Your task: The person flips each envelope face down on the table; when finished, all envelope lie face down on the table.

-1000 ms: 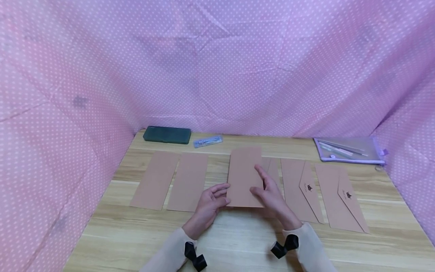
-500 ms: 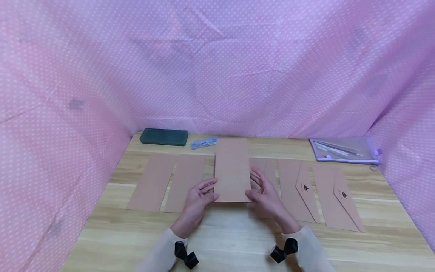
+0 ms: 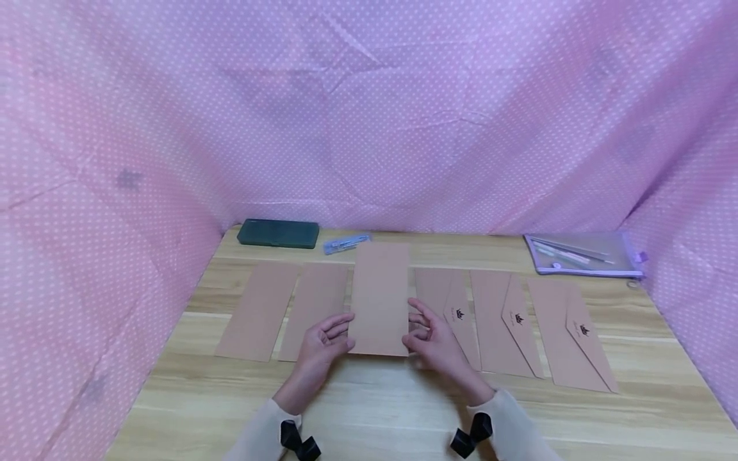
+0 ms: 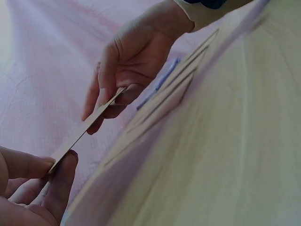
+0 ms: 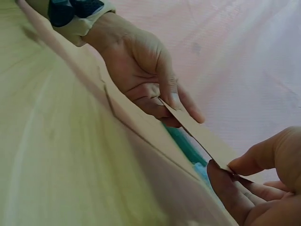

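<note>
A plain brown paper envelope, blank face up, is held by both hands near its closer end. My left hand pinches its left edge between thumb and fingers, and my right hand pinches the right edge. In the left wrist view the envelope is seen edge-on, raised over the table and gripped at both sides. It overlaps the row of envelopes in the head view. To its left lie two blank-faced envelopes; to its right are three with pointed flaps and crown prints, the nearest envelope beside my right hand.
Along the back of the wooden table lie a dark green case and a small blue packet. A clear pouch with purple trim holds several pens at the back right. Pink dotted cloth hangs around the table.
Both hands have carried the envelope left, from over the crown-printed one to the gap in the row, then lowered it slightly. The right fingers have shifted down its edge.
</note>
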### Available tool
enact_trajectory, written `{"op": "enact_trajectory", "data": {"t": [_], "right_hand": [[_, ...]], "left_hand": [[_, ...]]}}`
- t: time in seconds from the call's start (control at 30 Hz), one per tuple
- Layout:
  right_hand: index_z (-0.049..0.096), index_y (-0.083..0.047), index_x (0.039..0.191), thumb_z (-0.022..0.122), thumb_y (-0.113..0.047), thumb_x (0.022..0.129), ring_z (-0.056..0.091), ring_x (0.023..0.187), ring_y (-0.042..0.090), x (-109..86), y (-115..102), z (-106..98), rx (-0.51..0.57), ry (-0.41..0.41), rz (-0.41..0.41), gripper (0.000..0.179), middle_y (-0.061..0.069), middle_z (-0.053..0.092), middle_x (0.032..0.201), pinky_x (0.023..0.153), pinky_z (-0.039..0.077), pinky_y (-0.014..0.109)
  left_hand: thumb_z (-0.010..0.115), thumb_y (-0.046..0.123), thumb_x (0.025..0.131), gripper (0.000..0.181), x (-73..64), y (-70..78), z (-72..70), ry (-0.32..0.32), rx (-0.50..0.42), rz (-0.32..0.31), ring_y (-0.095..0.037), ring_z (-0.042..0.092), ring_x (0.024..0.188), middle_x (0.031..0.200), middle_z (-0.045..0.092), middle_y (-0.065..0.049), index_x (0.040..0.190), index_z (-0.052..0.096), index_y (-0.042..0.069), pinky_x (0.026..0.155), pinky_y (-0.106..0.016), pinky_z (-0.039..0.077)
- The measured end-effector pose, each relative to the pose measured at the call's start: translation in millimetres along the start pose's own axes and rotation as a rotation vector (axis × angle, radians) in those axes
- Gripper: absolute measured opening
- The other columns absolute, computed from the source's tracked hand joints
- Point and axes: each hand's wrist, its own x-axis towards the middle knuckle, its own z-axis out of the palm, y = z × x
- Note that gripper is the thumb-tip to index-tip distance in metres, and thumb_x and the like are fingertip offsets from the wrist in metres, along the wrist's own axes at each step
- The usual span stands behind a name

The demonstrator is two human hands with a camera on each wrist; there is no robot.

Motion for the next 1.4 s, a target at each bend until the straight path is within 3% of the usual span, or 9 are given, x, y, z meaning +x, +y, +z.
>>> {"op": "enact_trajectory", "data": {"t": [0.1, 0.23, 0.4, 0.63, 0.77, 0.93, 1.17, 1.4], "right_hand": [[0.030, 0.000, 0.154, 0.063, 0.011, 0.084, 0.067, 0.083, 0.004, 0.9, 5.7, 7.1, -0.003, -0.006, 0.001, 0.079, 0.034, 0.053, 0.139, 0.074, 0.057, 0.017], [0.030, 0.001, 0.154, 0.063, 0.012, 0.082, 0.067, 0.080, 0.004, 2.0, 12.9, 13.6, 0.005, 0.002, 0.018, 0.080, 0.034, 0.054, 0.139, 0.067, 0.056, 0.017], [0.033, 0.002, 0.153, 0.065, 0.011, 0.082, 0.070, 0.080, 0.010, 1.1, 14.0, 18.8, -0.003, 0.021, 0.024, 0.078, 0.034, 0.056, 0.137, 0.063, 0.057, 0.021], [0.037, 0.011, 0.146, 0.063, 0.009, 0.080, 0.065, 0.072, 0.005, 2.4, 16.7, 22.4, -0.042, 0.035, -0.059, 0.071, 0.037, 0.061, 0.126, 0.060, 0.058, 0.021], [0.038, 0.008, 0.148, 0.064, 0.008, 0.080, 0.065, 0.069, 0.007, 4.5, 15.2, 24.2, -0.037, 0.051, 0.032, 0.073, 0.035, 0.061, 0.128, 0.058, 0.056, 0.021], [0.034, 0.004, 0.151, 0.064, 0.006, 0.082, 0.066, 0.070, 0.013, 3.8, 8.7, 24.9, -0.040, 0.028, 0.120, 0.076, 0.031, 0.058, 0.134, 0.058, 0.058, 0.026], [0.031, 0.002, 0.153, 0.066, 0.004, 0.082, 0.065, 0.073, 0.017, -1.7, 0.4, 22.9, -0.044, -0.009, 0.158, 0.079, 0.030, 0.051, 0.142, 0.063, 0.062, 0.036], [0.028, 0.003, 0.154, 0.070, -0.001, 0.083, 0.063, 0.073, 0.017, -5.7, -1.4, 21.0, -0.123, -0.037, 0.156, 0.082, 0.027, 0.052, 0.142, 0.061, 0.061, 0.035]], "left_hand": [[0.067, -0.007, 0.083, 0.051, -1.9, -3.6, -5.7, 0.019, 0.039, -0.032, -0.019, 0.062, 0.117, 0.142, 0.056, -0.026, 0.134, 0.058, -0.003, 0.083, -0.014, 0.054], [0.065, -0.008, 0.083, 0.052, -3.2, -5.6, -8.7, 0.026, 0.061, -0.061, -0.017, 0.064, 0.108, 0.142, 0.055, -0.029, 0.134, 0.058, -0.004, 0.079, -0.014, 0.054], [0.064, -0.007, 0.084, 0.051, -5.3, -6.0, -8.7, 0.035, 0.105, -0.055, -0.015, 0.064, 0.103, 0.141, 0.055, -0.031, 0.134, 0.057, -0.005, 0.077, -0.014, 0.053], [0.063, -0.009, 0.081, 0.055, -8.2, -6.8, -8.3, 0.044, 0.120, -0.042, -0.026, 0.060, 0.116, 0.139, 0.054, -0.033, 0.135, 0.054, -0.008, 0.077, -0.015, 0.053], [0.062, -0.008, 0.081, 0.055, -7.8, -7.5, -8.2, 0.048, 0.133, -0.049, -0.031, 0.056, 0.125, 0.139, 0.055, -0.032, 0.136, 0.054, -0.007, 0.078, -0.015, 0.053], [0.061, -0.006, 0.084, 0.054, -7.9, -6.8, -9.3, 0.050, 0.105, -0.081, -0.030, 0.058, 0.124, 0.139, 0.056, -0.031, 0.138, 0.053, -0.005, 0.079, -0.016, 0.054], [0.057, -0.001, 0.087, 0.060, -12.4, -0.6, -8.9, 0.045, 0.067, -0.101, -0.030, 0.055, 0.128, 0.144, 0.049, -0.034, 0.145, 0.043, -0.004, 0.080, -0.018, 0.054], [0.055, 0.002, 0.090, 0.070, -20.0, 6.5, -8.6, 0.026, 0.078, -0.075, -0.041, 0.049, 0.135, 0.147, 0.043, -0.039, 0.153, 0.026, -0.006, 0.084, -0.018, 0.053]]}}
